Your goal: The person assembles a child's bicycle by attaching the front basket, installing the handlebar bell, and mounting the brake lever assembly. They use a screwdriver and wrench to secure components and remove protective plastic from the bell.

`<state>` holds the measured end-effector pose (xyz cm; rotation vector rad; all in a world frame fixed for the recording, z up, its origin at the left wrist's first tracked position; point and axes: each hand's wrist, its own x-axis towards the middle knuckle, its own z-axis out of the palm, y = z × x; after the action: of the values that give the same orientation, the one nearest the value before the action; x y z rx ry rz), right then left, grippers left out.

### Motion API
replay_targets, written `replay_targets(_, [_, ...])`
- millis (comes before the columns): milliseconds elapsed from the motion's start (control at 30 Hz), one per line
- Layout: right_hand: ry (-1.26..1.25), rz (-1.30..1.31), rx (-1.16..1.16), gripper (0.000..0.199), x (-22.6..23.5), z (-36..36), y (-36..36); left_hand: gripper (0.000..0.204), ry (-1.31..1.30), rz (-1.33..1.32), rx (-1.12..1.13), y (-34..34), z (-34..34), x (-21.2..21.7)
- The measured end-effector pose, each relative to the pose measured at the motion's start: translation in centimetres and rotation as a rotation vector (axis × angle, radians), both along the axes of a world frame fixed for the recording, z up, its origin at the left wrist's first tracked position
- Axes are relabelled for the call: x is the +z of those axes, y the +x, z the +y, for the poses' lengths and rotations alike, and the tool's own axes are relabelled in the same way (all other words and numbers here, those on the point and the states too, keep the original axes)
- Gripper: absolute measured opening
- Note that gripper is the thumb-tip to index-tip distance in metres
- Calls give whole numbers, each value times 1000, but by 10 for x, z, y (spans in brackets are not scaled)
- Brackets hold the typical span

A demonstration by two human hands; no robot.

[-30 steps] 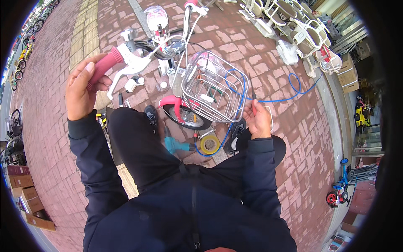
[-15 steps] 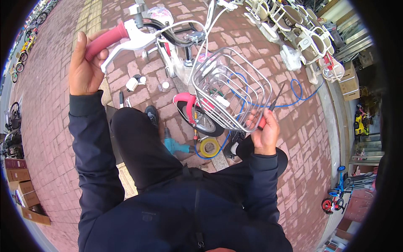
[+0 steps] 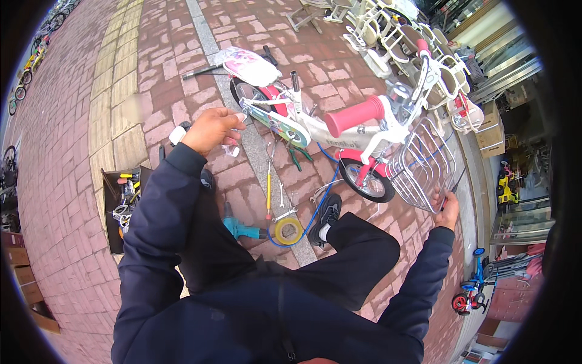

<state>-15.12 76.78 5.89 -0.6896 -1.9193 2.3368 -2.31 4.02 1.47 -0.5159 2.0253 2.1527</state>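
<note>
A small child's bicycle (image 3: 324, 130), white with pink parts, stands in front of me, turned to the right. Its pink handlebar grip (image 3: 354, 116) faces me, with no hand on it. My left hand (image 3: 212, 130) is off the bar, beside the chain guard (image 3: 276, 124), fingers curled together; anything in them is too small to make out. At the front, my right hand (image 3: 447, 212) grips the lower edge of the silver wire basket (image 3: 418, 167). A thin dark screwdriver shaft (image 3: 459, 180) sticks up from the same hand; its handle is hidden.
A teal power drill (image 3: 242, 230) and a yellow tape roll (image 3: 289, 231) lie between my feet. Nearby are a yellow-handled tool (image 3: 268, 191), wrenches, green-handled pliers (image 3: 295, 159) and a blue hose (image 3: 327, 197). A toolbox (image 3: 112, 209) sits left; beige child seats (image 3: 370, 36) stand far right.
My left hand has let go of the pink grip and moved right and down. The handlebar has swung right, and the basket has moved right with my right hand.
</note>
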Motion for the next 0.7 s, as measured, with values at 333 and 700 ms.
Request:
replay_targets(333, [930,-137,-349,24,-45,87,27,48,-111,-54,-60,-132,51,-65])
replay_targets(700, [106,279,520,43,67,-179,71,30,136,244,-9,-252,159,-140])
